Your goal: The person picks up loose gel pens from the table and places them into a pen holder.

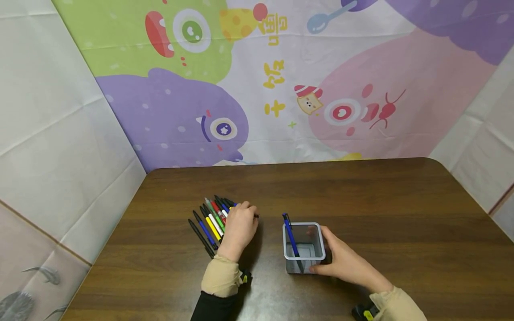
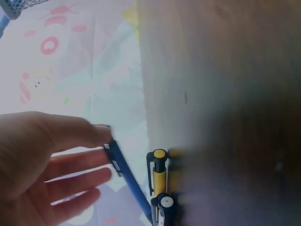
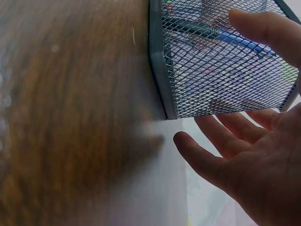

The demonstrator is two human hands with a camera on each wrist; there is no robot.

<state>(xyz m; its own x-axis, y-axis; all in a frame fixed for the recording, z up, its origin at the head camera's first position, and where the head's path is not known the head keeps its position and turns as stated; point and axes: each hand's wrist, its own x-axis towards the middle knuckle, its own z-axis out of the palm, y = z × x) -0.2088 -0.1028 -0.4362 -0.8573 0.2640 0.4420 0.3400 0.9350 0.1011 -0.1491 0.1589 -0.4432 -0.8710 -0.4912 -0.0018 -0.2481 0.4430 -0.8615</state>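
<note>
My left hand is over the right end of a row of pens, pinching a blue pen near its clip between thumb and index finger. In the left wrist view that pen slants beside a yellow pen with a black clip. My right hand holds a square mesh pen holder by its right side, thumb at the near wall, other fingers along the side and partly hidden. One blue pen with a black end leans inside the holder, also visible through the mesh in the right wrist view.
Several pens and markers, among them a yellow marker and a black pen, lie side by side left of the holder. The brown wooden table ends at a cartoon-printed cloth behind it.
</note>
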